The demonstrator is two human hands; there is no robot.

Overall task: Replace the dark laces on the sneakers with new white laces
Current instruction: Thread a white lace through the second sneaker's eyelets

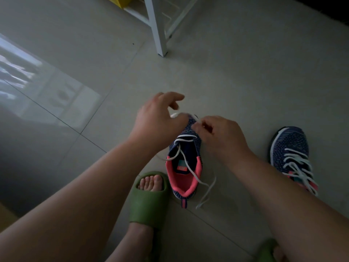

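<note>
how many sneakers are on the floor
2. One sneaker lies in the middle, between the hands, beside the foot in the green slipper, only partly laced in white. The other sneaker sits on the right, beyond the right forearm, laced in white.

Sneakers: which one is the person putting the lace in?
The sneaker between the hands, beside the green slipper. Its white lace hangs loose; the other sneaker, off right, is fully laced.

Navy-and-pink knit sneakers (184,163), white laces (186,162), green slides (149,197).
</note>
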